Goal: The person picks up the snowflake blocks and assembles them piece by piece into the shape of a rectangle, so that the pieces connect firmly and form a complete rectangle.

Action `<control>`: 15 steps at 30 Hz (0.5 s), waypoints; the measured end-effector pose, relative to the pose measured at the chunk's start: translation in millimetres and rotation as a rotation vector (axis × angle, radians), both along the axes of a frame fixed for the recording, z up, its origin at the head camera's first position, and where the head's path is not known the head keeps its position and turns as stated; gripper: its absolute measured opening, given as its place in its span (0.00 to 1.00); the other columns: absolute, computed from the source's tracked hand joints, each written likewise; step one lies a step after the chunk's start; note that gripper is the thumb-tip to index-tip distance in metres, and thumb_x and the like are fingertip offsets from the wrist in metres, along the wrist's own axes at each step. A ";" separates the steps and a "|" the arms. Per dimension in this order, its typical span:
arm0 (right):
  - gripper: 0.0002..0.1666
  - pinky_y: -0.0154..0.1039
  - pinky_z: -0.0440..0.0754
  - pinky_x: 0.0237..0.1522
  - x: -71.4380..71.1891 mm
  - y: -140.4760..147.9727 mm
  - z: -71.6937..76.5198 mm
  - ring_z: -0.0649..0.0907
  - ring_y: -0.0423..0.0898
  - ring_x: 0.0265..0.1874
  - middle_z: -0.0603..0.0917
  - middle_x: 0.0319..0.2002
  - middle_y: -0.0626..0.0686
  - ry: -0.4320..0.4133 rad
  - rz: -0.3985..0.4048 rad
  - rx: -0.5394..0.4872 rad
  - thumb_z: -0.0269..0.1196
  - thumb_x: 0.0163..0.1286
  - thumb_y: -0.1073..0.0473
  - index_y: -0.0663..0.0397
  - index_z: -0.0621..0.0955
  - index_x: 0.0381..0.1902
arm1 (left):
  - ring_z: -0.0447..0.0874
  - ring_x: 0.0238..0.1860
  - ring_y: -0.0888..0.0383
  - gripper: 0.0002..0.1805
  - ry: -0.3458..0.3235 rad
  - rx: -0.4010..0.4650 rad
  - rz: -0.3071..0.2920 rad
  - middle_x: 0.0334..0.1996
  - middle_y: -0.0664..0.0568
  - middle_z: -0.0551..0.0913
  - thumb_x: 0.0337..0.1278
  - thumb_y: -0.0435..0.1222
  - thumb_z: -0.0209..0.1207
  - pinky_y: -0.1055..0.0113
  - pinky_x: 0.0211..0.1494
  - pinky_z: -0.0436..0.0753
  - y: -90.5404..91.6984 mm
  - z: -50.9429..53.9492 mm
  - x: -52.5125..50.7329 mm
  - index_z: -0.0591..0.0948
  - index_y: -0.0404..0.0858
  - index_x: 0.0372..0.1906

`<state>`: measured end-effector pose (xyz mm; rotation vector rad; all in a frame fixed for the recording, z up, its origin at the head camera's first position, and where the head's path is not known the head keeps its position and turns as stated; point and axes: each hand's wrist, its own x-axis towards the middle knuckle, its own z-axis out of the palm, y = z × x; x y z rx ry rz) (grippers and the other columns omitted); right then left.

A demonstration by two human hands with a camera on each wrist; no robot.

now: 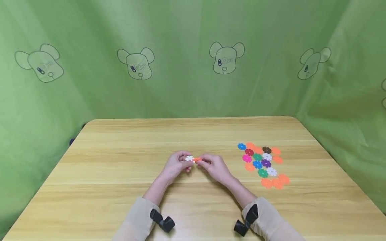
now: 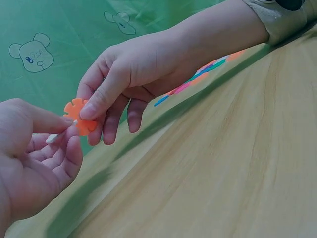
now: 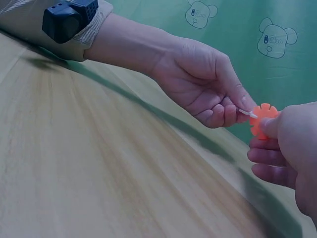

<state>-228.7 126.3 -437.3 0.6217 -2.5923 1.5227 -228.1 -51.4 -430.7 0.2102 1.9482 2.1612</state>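
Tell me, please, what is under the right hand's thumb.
The orange disc is pinched there by the right hand; its notched edge shows, but the patch beneath is covered and cannot be seen.

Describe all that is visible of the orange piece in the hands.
The orange piece is a flat, round disc with notches along its rim; it looks plastic. It is held roughly upright above the table, edge-on in the head view. The right hand pinches it, and its edge meets the white piece in the left hand; whether they interlock is unclear.
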 end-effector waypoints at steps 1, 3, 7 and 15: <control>0.07 0.32 0.76 0.21 -0.2 0.1 -0.1 0.78 0.44 0.19 0.84 0.29 0.54 0.004 0.000 0.008 0.62 0.63 0.63 0.59 0.84 0.36 | 0.76 0.22 0.61 0.21 0.007 -0.011 -0.009 0.30 0.44 0.79 0.47 0.19 0.58 0.73 0.27 0.78 0.3 -0.5 -0.3 0.71 0.19 0.50; 0.09 0.32 0.75 0.20 -0.6 -0.1 -0.3 0.77 0.43 0.18 0.85 0.33 0.54 0.013 0.001 0.021 0.61 0.64 0.63 0.59 0.84 0.39 | 0.76 0.23 0.61 0.23 0.016 -0.028 -0.020 0.34 0.39 0.80 0.47 0.19 0.58 0.73 0.28 0.78 0.7 -0.9 -0.4 0.70 0.19 0.52; 0.09 0.32 0.74 0.21 -0.5 -0.6 -0.3 0.75 0.41 0.19 0.84 0.34 0.53 0.044 -0.017 0.050 0.60 0.65 0.63 0.60 0.84 0.40 | 0.77 0.25 0.61 0.25 0.062 -0.112 -0.027 0.37 0.36 0.80 0.46 0.20 0.59 0.72 0.29 0.79 0.8 -0.1 1.3 0.71 0.20 0.53; 0.07 0.33 0.77 0.24 1.0 -0.6 0.7 0.77 0.40 0.21 0.83 0.34 0.52 0.044 -0.036 0.056 0.62 0.63 0.64 0.60 0.84 0.38 | 0.76 0.24 0.59 0.22 0.105 -0.181 -0.056 0.29 0.45 0.81 0.46 0.23 0.62 0.71 0.26 0.76 1.2 0.4 3.6 0.74 0.22 0.50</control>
